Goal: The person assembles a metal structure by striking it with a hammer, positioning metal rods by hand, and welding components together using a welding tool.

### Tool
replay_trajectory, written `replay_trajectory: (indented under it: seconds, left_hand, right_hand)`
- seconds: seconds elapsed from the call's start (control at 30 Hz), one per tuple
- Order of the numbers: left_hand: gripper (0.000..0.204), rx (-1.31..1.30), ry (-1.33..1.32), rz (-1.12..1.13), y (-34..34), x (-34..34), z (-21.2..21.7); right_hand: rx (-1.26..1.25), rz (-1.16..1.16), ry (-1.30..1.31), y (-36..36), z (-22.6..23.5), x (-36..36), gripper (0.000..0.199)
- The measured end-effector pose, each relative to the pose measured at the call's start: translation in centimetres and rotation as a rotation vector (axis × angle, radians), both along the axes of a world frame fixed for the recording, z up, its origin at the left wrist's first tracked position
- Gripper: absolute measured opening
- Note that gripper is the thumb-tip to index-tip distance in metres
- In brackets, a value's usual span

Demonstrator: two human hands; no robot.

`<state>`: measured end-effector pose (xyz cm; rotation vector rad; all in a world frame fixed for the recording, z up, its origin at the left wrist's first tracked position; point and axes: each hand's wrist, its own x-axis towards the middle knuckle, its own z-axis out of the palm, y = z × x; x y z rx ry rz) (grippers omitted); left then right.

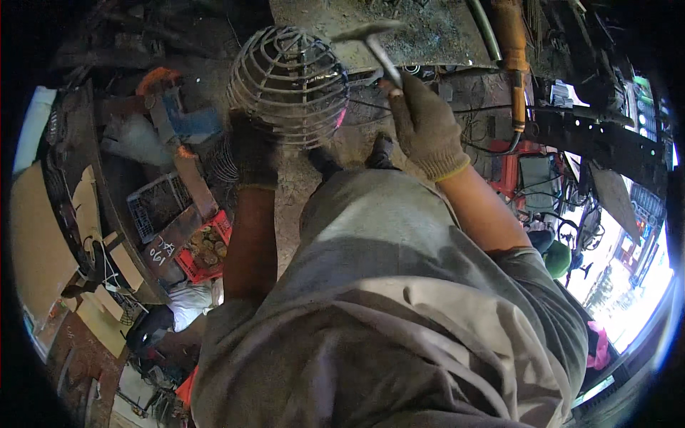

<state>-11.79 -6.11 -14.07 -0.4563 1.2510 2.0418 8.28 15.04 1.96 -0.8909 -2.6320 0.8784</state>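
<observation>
A round, domed cage of metal bars (289,93) is held up in front of me, its ribs and rings forming a basket shape. My left hand (255,148), in a dark work glove, is closed on the cage's near left side; its fingers are partly in shadow. In my right hand (426,125), also gloved, the fingers wrap round the handle of a hammer (382,57). The hammer's long narrow head is slightly blurred and hangs just right of the cage's upper part, apart from it. A small bright pink patch shows on the cage's right side.
Beyond the cage is a worn metal work surface (435,32). An orange power tool (509,36) with a cable is at the upper right. At left are a red crate (225,227) of small round pieces, a grey crate (140,221) and a wire coil (222,162).
</observation>
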Motion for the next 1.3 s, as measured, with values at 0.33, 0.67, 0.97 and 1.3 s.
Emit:
replay_trajectory:
  seconds: [0.33, 0.67, 0.97, 1.3]
  left_hand:
    - [0.059, 0.126, -0.063, -0.011, -1.4, -0.7, -2.7]
    - [0.055, 0.293, -0.11, 0.001, -1.0, -0.4, -1.7]
    - [0.052, 0.851, -0.257, -0.204, -1.6, -0.3, -1.4]
    - [0.065, 1.159, -0.379, -0.144, -5.3, -3.3, -8.4]
  right_hand:
    - [-0.006, 0.014, 0.042, 0.1, 1.4, -1.9, 0.036]
    - [0.096, 0.044, -0.051, 0.0, 1.1, -2.8, 0.04]
    - [0.177, 0.092, 0.036, 0.0, -0.4, -2.3, 0.04]
    - [-0.281, -0.259, 0.066, 1.9, -0.8, 0.1, 0.04]
